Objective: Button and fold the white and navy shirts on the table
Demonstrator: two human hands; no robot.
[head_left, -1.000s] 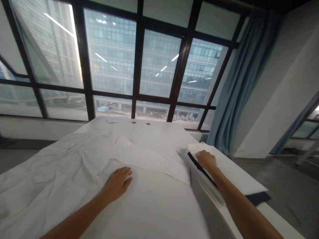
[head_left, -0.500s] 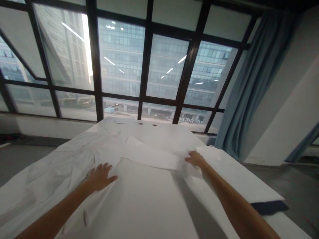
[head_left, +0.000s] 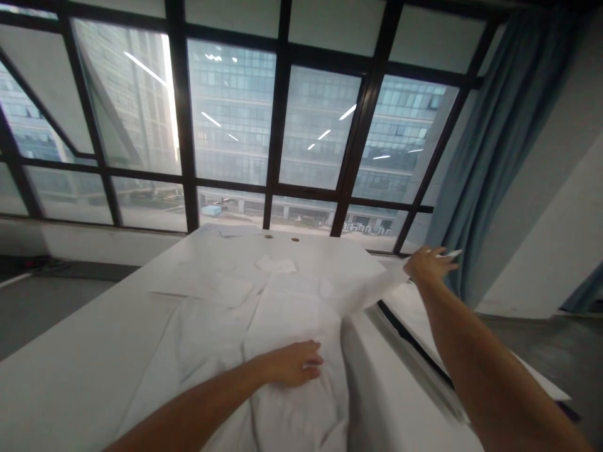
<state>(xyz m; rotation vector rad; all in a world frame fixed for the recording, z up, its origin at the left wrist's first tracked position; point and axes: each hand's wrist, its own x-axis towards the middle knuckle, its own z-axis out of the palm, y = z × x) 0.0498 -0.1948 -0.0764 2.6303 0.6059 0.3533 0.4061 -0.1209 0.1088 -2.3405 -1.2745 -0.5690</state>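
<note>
A white cloth garment (head_left: 292,307), possibly a shirt, is spread over the white table (head_left: 94,333) with loose folds toward me. My left hand (head_left: 296,364) rests on the middle of it, fingers slightly bent and apart, gripping nothing that shows. Out to the right, my right hand (head_left: 428,267) is raised and closed on part of the garment. That part stretches up from the table to the hand, blurred by motion, and a white tip pokes out beyond the fingers. A small folded white piece (head_left: 276,265) lies at the garment's far end.
On the table's right side lies a white stack (head_left: 532,370) with a dark strip along its inner edge (head_left: 414,345). Papers (head_left: 230,231) lie at the far edge, near two round holes. Beyond are dark-framed windows and a blue curtain (head_left: 490,157).
The garment has shifted right, baring the table's left side. My left hand has moved right across it. My right hand has risen outward to the right, pulling cloth.
</note>
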